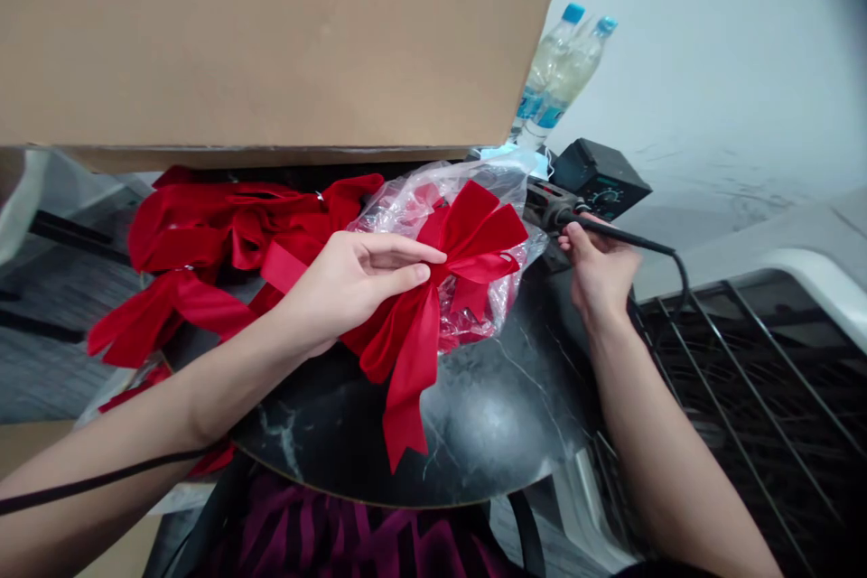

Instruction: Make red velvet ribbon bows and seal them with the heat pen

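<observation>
The left hand [352, 280] has its fingers [406, 274] drawn narrow and pinched on the knot of a red ribbon bow [451, 275], thumb above and forefinger below; the bow sits at the far edge of the dark marbled round surface [488, 424], its loops fanned up and to the right, its two long tails hanging toward the person, one of them reaching almost to the near rim; behind the loops lies a crumpled clear plastic bag [413, 199], with more red showing through it.

The right hand [600, 275] is closed around the black handle of a heat tool [575, 217], fingers wrapped on it, the metal nose of the tool pointing left toward the bag and bow; a black cable [667, 257] runs from the handle's back end and curls down past the wrist; just beyond the hand stands a small black control box [600, 176] with a dial on its face.

Further out, a heap of red bows [203, 244] lies to the left of the held one, touching the bag; a large cardboard box [271, 36] hangs over all of it at the back; two plastic bottles [562, 72] with blue caps stand by the white wall; a black wire rack [759, 379] lies to the right of the surface.
</observation>
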A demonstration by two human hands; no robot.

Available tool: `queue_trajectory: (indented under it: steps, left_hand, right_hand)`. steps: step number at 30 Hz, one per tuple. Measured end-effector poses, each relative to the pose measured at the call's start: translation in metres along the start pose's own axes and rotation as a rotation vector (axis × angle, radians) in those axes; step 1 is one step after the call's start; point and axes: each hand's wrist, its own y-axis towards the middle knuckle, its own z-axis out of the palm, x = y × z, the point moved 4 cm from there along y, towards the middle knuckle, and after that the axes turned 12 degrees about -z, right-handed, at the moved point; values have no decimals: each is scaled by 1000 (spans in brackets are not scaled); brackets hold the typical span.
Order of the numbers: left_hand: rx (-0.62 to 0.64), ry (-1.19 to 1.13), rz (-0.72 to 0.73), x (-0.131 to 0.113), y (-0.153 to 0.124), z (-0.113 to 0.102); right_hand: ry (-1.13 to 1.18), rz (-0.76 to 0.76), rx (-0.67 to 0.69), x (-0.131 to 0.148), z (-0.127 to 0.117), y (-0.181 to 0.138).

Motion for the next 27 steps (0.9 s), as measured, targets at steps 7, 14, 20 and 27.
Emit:
queue_trajectory:
  steps: [7, 14, 20, 27]
  left_hand:
    - [-52, 106, -40, 10, 1, -6]
    - [-54, 172, -130, 20, 2, -5]
    - [-23, 209, -109, 26, 1, -2]
    - [-17, 234, -70, 29, 0, 0]
  right_hand:
    - [-221, -458, -196, 63, -50, -19]
    - [-242, -807, -151, 150, 1, -110]
    - [-143, -847, 128, 159, 33, -138]
    - [-299, -804, 262, 144, 36, -146]
